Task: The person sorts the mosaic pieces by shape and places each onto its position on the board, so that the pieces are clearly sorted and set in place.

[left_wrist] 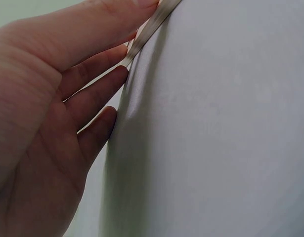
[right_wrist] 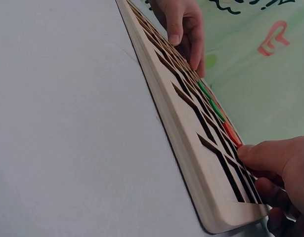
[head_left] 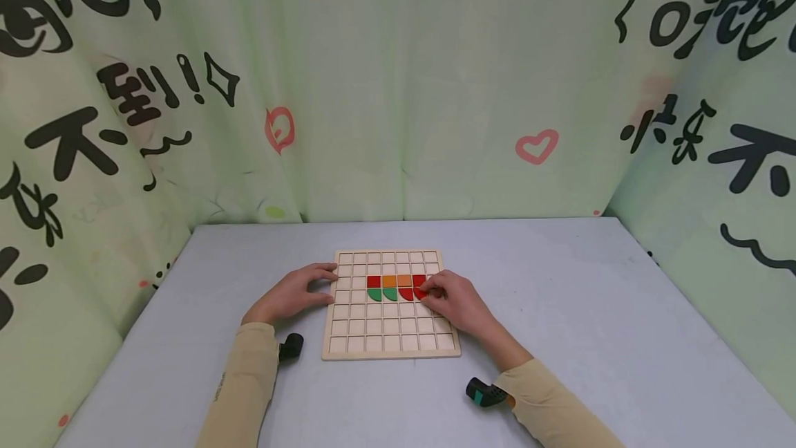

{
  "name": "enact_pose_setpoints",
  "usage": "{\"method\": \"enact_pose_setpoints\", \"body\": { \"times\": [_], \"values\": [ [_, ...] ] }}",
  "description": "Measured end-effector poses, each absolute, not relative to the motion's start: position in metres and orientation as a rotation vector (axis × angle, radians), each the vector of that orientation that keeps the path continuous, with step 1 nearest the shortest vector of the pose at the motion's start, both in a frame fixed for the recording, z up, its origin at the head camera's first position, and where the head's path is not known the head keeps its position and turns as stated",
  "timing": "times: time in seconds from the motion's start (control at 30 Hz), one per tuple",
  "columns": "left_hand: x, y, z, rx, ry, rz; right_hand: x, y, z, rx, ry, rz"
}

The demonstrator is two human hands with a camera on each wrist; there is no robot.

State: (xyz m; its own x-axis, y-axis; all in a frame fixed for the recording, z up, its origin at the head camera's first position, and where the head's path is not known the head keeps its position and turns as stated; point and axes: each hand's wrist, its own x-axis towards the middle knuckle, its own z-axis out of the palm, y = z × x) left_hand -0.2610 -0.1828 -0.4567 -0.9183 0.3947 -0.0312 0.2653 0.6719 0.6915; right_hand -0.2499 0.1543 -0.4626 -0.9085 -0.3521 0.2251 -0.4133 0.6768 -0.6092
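Note:
A square wooden grid board (head_left: pixel 392 356) lies on the table. In its third row sit a red square (head_left: pixel 374 281), two orange squares (head_left: pixel 396 281) and another red square (head_left: pixel 419 280). Below them are two green quarter-circle pieces (head_left: pixel 374 294) and a red quarter-circle piece (head_left: pixel 406 293). With thumb and forefinger my right hand (head_left: pixel 460 303) pinches a second red quarter-circle piece (head_left: pixel 419 292) at the end of that row, partly hidden by the fingertips. My left hand (head_left: pixel 295 294) rests its extended fingers and thumb against the board's left edge, also seen in the left wrist view.
The white table (head_left: pixel 547 282) extends around the board. Pale green curtains (head_left: pixel 398 88) with black characters and red hearts hang behind and at both sides. Black wrist devices (head_left: pixel 291 348) sit by both tan sleeves (head_left: pixel 242 386).

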Motion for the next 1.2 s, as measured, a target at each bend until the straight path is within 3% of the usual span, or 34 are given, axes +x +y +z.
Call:
{"method": "enact_pose_setpoints", "body": {
  "times": [1.2],
  "values": [
    [-0.2623,-0.1821,-0.4569,0.516,2.694,1.082,-0.2501,0.1512,-0.4622,0.595,-2.803,1.048]
  ]
}}
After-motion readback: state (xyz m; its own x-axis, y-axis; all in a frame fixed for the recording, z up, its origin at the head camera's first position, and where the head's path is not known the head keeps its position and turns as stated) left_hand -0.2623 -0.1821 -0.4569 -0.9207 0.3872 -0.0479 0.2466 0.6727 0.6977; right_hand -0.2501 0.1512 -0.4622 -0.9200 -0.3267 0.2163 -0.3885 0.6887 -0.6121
